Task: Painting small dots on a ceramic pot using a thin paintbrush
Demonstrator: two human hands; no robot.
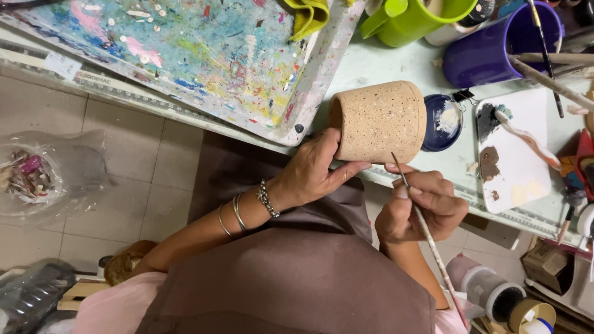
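While the speckled clay cup (378, 122) lies on its side at the table (383, 65) edge, left hand (312, 170) fingers wrap its rim, steadying it; right hand (421, 207) fingers pinch a thin brush (427, 238), tip just beside the cup wall.

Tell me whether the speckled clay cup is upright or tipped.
Tipped on its side. The speckled clay cup lies horizontally over the table edge, its opening toward the left hand, which grips its rim.
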